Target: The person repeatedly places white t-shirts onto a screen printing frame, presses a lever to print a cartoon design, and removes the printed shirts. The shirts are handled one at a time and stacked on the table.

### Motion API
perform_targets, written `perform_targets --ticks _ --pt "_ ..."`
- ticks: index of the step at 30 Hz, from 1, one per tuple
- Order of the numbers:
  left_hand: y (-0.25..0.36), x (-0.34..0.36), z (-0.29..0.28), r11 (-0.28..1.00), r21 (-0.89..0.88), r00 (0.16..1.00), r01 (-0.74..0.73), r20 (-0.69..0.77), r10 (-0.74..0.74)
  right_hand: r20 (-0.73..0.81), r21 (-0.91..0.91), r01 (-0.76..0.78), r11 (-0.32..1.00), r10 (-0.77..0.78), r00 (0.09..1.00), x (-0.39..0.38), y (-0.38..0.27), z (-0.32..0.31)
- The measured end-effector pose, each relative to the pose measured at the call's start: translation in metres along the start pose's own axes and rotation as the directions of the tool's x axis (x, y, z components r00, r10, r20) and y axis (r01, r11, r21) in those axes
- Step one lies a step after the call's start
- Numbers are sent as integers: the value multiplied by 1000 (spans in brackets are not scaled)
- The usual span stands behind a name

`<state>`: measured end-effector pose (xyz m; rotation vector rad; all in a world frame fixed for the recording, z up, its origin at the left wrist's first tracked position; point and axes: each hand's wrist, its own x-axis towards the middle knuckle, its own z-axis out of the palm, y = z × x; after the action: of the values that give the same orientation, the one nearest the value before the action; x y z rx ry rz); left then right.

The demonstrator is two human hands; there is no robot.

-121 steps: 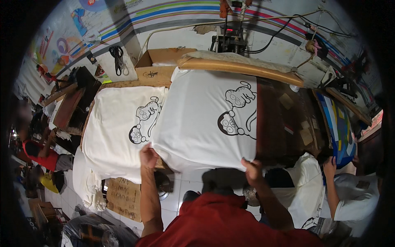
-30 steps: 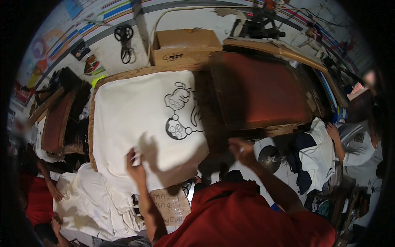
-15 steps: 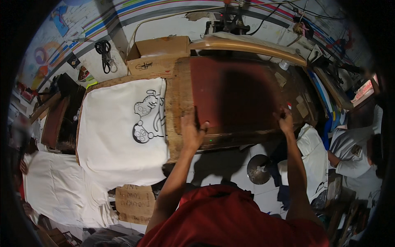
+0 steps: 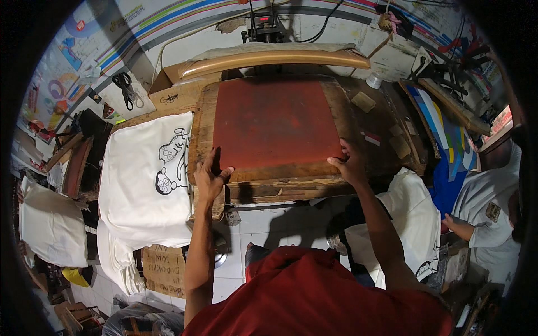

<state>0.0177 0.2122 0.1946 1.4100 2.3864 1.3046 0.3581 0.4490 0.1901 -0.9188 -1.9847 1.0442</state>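
In front of me lies a dull red, nearly square sheet (image 4: 274, 120) on a thick, worn wooden board (image 4: 280, 175). My left hand (image 4: 209, 182) touches the sheet's near left corner, thumb and forefinger spread. At its near right corner is my right hand (image 4: 352, 166), thumb apart from the fingers; neither hand visibly lifts the sheet. Left of the board, a white cloth (image 4: 140, 168) with a black cartoon print of two figures is spread on the table.
A tan padded bar (image 4: 274, 57) runs behind the board. An apparatus with a red display (image 4: 263, 28) stands by the wall. White fabric (image 4: 412, 218) hangs at the right, near another person's hand (image 4: 460, 227). A lettered cardboard piece (image 4: 162, 271) lies below left.
The view has shifted, and the board, sheet and bar sit farther left in it. The dark shadow has left most of the sheet. My right hand has come to the sheet's near right corner.
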Motion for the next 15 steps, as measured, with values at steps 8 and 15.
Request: perform_targets --ticks 8,15 --pt "7 12 8 985 157 997 72 20 -76 -110 -57 4 998 -10 994 7 27 5" --pt "4 13 4 984 -178 999 26 23 -22 -116 78 -29 997 38 993 6 26 7"
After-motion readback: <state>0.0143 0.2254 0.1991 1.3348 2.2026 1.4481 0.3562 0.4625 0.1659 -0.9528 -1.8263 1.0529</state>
